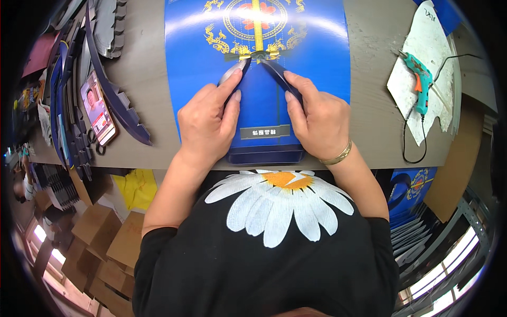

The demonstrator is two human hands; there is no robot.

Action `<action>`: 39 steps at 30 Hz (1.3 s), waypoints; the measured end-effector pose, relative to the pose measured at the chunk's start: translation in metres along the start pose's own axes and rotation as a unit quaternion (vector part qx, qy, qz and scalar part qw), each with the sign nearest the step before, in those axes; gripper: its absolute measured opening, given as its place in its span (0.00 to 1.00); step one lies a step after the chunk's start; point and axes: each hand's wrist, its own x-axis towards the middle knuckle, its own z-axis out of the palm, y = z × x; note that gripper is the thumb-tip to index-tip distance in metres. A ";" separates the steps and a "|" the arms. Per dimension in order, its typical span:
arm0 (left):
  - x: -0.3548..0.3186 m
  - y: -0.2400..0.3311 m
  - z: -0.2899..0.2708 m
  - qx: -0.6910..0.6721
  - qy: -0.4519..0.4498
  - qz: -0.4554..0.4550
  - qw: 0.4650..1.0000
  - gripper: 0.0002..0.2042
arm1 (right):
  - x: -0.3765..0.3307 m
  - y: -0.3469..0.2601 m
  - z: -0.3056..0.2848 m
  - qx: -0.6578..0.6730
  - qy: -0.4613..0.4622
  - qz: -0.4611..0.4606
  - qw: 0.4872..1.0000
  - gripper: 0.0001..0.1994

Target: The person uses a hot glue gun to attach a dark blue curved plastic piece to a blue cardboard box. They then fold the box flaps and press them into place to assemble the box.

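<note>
A glossy blue panel [330,68] with gold dragon figures and a red emblem lies flat on the table before me. Across its middle sits a dark ribbon knot [258,55] with gold pieces on either side. From it two dark ribbon ends [274,71] spread toward me. My left hand [207,119] pinches the left end between thumb and forefinger; my right hand [319,117] grips the right one the same way. Between my wrists are a dark label [264,131] and a navy folded edge [265,154] at the table's front.
On the right a teal glue gun [421,92] with a black cord rests on a white sheet [404,79]. A lit phone [99,108] lies left among dark toothed strips [117,98]. Below the table stand cardboard boxes [97,224], a yellow cloth [136,189] and blue printed pieces [417,185].
</note>
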 end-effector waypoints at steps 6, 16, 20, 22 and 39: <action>0.000 -0.003 0.003 -0.008 0.018 0.007 1.000 0.17 | 0.005 0.003 0.000 -0.017 -0.008 -0.020 1.000 0.12; -0.002 -0.007 0.002 -0.042 0.022 0.004 0.999 0.20 | 0.004 0.012 0.003 0.002 0.001 -0.019 1.000 0.14; -0.027 -0.005 -0.016 -0.043 0.014 0.028 0.999 0.25 | 0.000 0.016 -0.008 0.051 -0.017 0.000 0.999 0.20; -0.048 -0.004 -0.023 0.009 0.052 0.110 0.993 0.27 | -0.004 0.021 -0.020 0.082 -0.043 0.011 0.996 0.22; -0.087 0.013 -0.020 0.143 -0.029 0.224 0.964 0.19 | -0.061 0.017 -0.067 -0.031 -0.067 -0.204 0.976 0.24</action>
